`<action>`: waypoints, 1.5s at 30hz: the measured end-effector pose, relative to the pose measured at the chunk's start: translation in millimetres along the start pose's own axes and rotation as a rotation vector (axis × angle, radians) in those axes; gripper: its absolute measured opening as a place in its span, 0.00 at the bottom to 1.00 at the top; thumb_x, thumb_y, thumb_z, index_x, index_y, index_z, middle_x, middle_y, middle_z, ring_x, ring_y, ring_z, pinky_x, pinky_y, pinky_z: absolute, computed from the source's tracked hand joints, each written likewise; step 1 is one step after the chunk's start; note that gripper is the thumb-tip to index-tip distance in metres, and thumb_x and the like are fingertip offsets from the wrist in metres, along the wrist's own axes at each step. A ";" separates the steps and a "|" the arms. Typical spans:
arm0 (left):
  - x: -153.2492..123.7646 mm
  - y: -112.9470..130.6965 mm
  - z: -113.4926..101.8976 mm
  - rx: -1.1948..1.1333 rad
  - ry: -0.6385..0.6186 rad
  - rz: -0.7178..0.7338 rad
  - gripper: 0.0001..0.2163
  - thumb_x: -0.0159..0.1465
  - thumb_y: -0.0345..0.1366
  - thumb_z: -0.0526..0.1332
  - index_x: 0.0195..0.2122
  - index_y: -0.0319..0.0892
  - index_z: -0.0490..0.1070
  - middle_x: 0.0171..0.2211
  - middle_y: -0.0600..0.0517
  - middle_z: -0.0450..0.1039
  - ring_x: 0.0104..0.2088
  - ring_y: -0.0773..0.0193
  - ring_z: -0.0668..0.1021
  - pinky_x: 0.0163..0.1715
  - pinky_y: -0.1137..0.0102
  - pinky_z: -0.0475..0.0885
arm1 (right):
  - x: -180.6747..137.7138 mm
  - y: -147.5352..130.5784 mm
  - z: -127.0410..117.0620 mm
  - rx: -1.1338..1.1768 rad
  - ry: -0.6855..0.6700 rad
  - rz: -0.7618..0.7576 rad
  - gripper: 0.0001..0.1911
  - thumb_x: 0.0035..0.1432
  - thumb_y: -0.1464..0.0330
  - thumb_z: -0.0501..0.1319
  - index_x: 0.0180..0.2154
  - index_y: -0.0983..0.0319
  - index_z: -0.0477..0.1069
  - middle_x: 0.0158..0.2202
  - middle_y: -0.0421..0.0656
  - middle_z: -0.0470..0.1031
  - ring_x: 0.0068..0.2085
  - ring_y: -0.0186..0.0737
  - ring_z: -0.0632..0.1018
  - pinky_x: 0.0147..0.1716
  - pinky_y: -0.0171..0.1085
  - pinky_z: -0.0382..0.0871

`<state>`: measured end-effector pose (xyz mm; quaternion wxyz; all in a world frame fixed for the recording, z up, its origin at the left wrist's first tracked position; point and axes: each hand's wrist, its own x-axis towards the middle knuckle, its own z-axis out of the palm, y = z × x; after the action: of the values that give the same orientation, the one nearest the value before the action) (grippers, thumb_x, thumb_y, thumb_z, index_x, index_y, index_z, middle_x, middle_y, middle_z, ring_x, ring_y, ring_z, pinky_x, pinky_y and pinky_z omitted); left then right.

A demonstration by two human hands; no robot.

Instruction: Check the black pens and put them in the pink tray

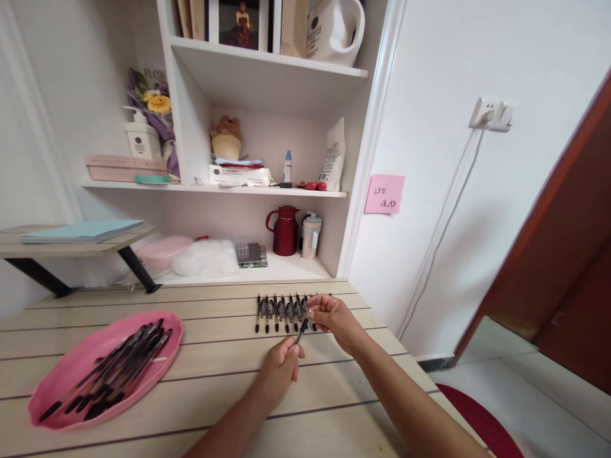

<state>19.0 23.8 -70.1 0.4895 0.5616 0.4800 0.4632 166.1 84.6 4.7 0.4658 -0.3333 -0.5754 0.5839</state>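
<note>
A row of several black pens [279, 312] lies side by side on the wooden table [214, 381]. Both my hands hold one more black pen [302, 328] at the row's right end. My left hand [280, 369] pinches its lower tip, fingers closed. My right hand [329, 315] grips its upper end just above the table, next to the last pen of the row. A pink oval tray [57, 375] at the left holds several more black pens [119, 369].
White shelves at the back carry a red jug [285, 230], a cup [311, 235], a plastic bag [205, 257] and boxes. A small raised stand [71, 245] with a blue folder sits at the left. At the right are a wall with a pink note [384, 194] and a door [563, 254].
</note>
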 end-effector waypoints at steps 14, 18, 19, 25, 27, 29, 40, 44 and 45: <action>-12.0 21.0 3.0 0.159 0.048 0.105 0.11 0.59 0.43 0.48 0.26 0.41 0.61 0.12 0.61 0.55 0.15 0.71 0.58 0.18 0.75 0.53 | -1.6 -0.6 -1.6 -0.032 -0.095 0.092 0.12 0.38 0.65 0.66 0.27 0.65 0.70 0.16 0.34 0.64 0.17 0.25 0.61 0.16 0.30 0.48; -15.8 28.2 4.3 0.211 0.054 0.159 0.12 0.59 0.43 0.48 0.25 0.42 0.61 0.12 0.60 0.56 0.16 0.70 0.60 0.20 0.74 0.55 | -2.0 2.2 -0.5 -0.063 -0.052 0.101 0.14 0.37 0.63 0.67 0.19 0.64 0.64 0.12 0.34 0.62 0.15 0.25 0.58 0.16 0.30 0.46; -16.3 29.0 4.5 0.216 0.059 0.166 0.12 0.59 0.43 0.48 0.25 0.42 0.61 0.12 0.60 0.56 0.16 0.70 0.60 0.20 0.74 0.55 | -2.5 2.0 0.4 -0.071 -0.038 0.103 0.15 0.38 0.63 0.67 0.18 0.63 0.62 0.12 0.33 0.61 0.15 0.25 0.58 0.16 0.30 0.46; -16.0 28.3 4.5 0.211 0.093 0.155 0.12 0.59 0.43 0.48 0.25 0.42 0.61 0.13 0.60 0.56 0.16 0.70 0.60 0.20 0.74 0.55 | -5.8 -0.5 6.9 0.065 -0.129 0.147 0.16 0.38 0.63 0.67 0.29 0.63 0.68 0.17 0.34 0.65 0.19 0.26 0.63 0.18 0.29 0.49; -15.3 27.1 4.1 0.209 0.092 0.152 0.12 0.59 0.43 0.48 0.25 0.42 0.61 0.12 0.60 0.56 0.16 0.70 0.60 0.20 0.74 0.55 | -5.4 3.5 9.3 0.114 -0.081 0.139 0.15 0.37 0.63 0.67 0.25 0.63 0.67 0.15 0.33 0.63 0.18 0.25 0.61 0.17 0.30 0.48; -14.4 25.6 3.8 0.201 0.088 0.151 0.12 0.59 0.43 0.48 0.25 0.42 0.61 0.12 0.61 0.56 0.16 0.70 0.60 0.20 0.74 0.55 | -4.9 8.1 11.8 0.117 -0.003 0.134 0.16 0.36 0.63 0.68 0.20 0.63 0.62 0.13 0.32 0.60 0.16 0.24 0.58 0.16 0.30 0.47; -11.1 20.9 4.0 0.184 0.112 0.144 0.11 0.59 0.41 0.48 0.25 0.42 0.60 0.12 0.61 0.55 0.16 0.71 0.60 0.20 0.74 0.54 | -5.2 10.2 11.3 0.149 0.016 0.146 0.14 0.38 0.64 0.67 0.22 0.63 0.64 0.14 0.33 0.62 0.16 0.24 0.59 0.16 0.29 0.47; -11.0 21.0 4.3 0.185 0.131 0.153 0.10 0.59 0.40 0.48 0.25 0.42 0.60 0.12 0.61 0.54 0.15 0.71 0.59 0.19 0.74 0.54 | -7.7 9.3 13.2 0.196 -0.118 0.161 0.13 0.39 0.65 0.66 0.29 0.63 0.68 0.22 0.37 0.68 0.21 0.26 0.65 0.17 0.28 0.49; -11.4 21.7 4.2 0.189 0.128 0.154 0.10 0.59 0.40 0.48 0.25 0.42 0.60 0.12 0.61 0.54 0.15 0.71 0.59 0.19 0.74 0.54 | -8.1 9.6 13.6 0.213 -0.133 0.156 0.13 0.39 0.65 0.66 0.29 0.63 0.68 0.23 0.37 0.69 0.21 0.26 0.65 0.17 0.28 0.49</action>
<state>23.9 10.7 -49.4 0.3658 0.6095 0.5074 0.4871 154.7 73.1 -4.3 0.4125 -0.2862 -0.5123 0.6968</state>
